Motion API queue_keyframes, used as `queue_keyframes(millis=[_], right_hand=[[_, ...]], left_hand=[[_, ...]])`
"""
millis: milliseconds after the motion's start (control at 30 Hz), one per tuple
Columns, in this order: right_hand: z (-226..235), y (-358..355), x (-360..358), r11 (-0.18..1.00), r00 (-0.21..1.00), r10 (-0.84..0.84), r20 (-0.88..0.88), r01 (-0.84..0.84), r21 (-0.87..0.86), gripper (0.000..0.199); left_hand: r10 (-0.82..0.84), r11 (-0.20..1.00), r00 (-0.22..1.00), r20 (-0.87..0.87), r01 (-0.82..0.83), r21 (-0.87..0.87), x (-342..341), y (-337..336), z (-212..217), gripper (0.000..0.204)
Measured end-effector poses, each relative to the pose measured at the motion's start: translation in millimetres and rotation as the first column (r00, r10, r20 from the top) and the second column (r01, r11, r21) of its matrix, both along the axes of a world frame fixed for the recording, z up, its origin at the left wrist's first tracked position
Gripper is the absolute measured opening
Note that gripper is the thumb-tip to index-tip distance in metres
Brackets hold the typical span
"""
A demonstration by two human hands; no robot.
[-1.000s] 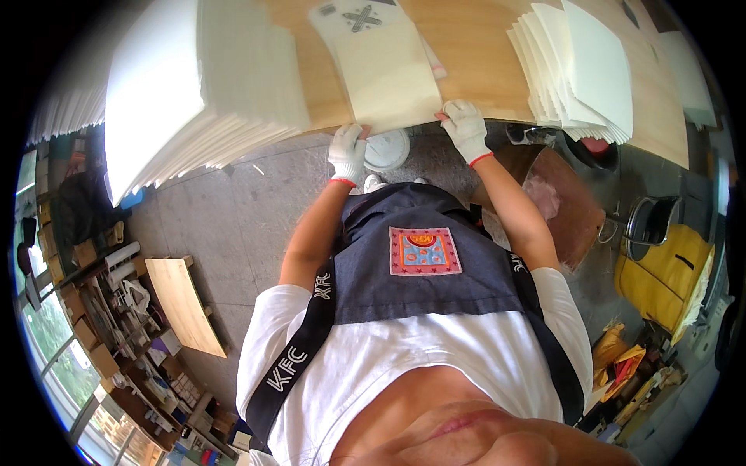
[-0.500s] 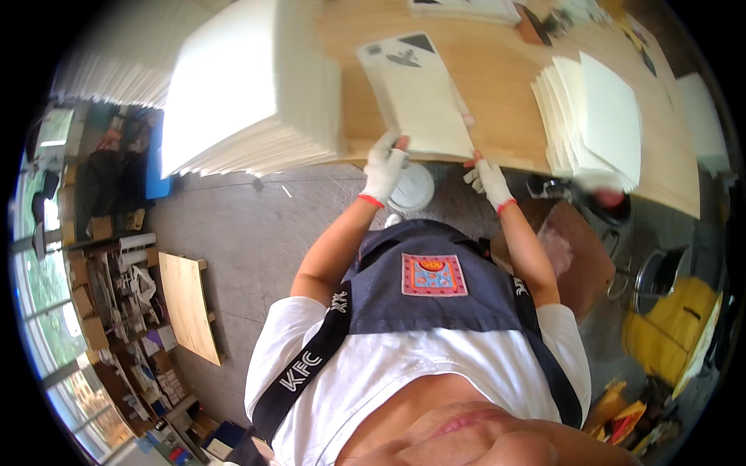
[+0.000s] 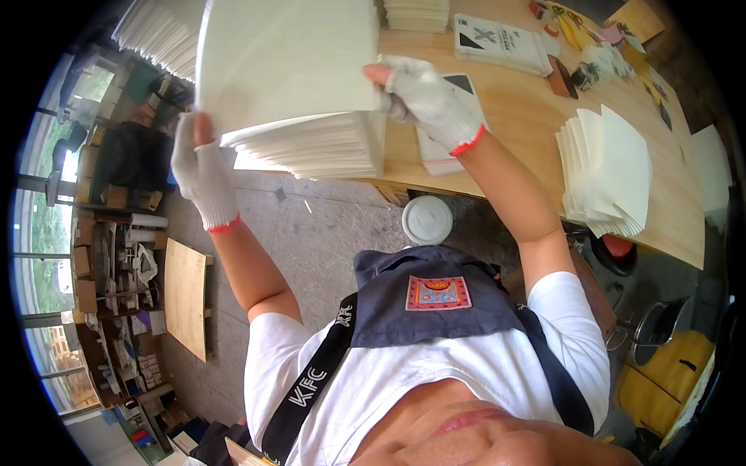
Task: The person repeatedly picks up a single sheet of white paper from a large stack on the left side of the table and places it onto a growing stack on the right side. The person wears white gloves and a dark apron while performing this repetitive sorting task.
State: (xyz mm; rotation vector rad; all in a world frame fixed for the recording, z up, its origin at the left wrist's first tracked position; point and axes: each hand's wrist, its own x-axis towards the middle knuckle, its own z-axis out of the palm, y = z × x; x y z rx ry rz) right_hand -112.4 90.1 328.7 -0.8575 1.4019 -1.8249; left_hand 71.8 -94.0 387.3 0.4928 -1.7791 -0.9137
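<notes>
A large white paper sheet [image 3: 287, 62] is stretched between my hands above a tall stack of white paper [image 3: 318, 147]. My left hand [image 3: 206, 175], in a white knit glove with bare thumb tip, pinches its near left corner. At its near right side, my gloved right hand [image 3: 423, 97] is closed on the edge, its fingers partly hidden. Below my right wrist lies a white plastic packet [image 3: 434, 149] with a dark printed corner, partly covered by my hand and forearm.
Fanned white folded sheets [image 3: 606, 171] stand at the wooden table's [image 3: 521, 124] right. Printed packets [image 3: 501, 45] and another paper pile [image 3: 417, 14] lie farther back, near scissors [image 3: 575, 17]. A white lidded bucket [image 3: 427, 220] is on the floor by the table's edge.
Both hands have left the packet at the table edge and moved up and left. They now hold a large sheet over the paper stack. The packet stays on the table.
</notes>
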Motion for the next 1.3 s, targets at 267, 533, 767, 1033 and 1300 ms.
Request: queue_keyframes(millis=[267, 533, 767, 1033, 1300], right_hand=[[-15, 29, 5, 0.998, 0.989, 0.007, 0.150, 0.003, -0.070, 0.037], [-109, 231, 9, 0.602, 0.579, -0.798, 0.167, 0.782, 0.163, 0.020], [-135, 371, -35, 0.405, 0.200, -0.870, 0.452, 0.812, 0.420, 0.026], [-143, 368, -48, 0.368, 0.158, -0.877, 0.453, 0.829, 0.422, 0.024], [-144, 377, -50, 0.300, 0.140, -0.919, 0.368, 0.855, 0.424, 0.019]], left_hand=[[-0.147, 0.981, 0.981, -0.129, 0.161, 0.111, -4, -29, -83, 0.045], [-0.068, 0.834, 0.997, -0.023, 0.069, 0.548, 35, 10, -323, 0.029], [-0.609, 0.788, 0.742, 0.278, 0.528, 0.318, -22, 107, -335, 0.023], [-0.714, 0.681, 0.584, 0.385, 0.707, 0.190, -91, 139, -293, 0.018], [-0.672, 0.611, 0.527, 0.520, 0.792, -0.012, -131, 163, -270, 0.019]])
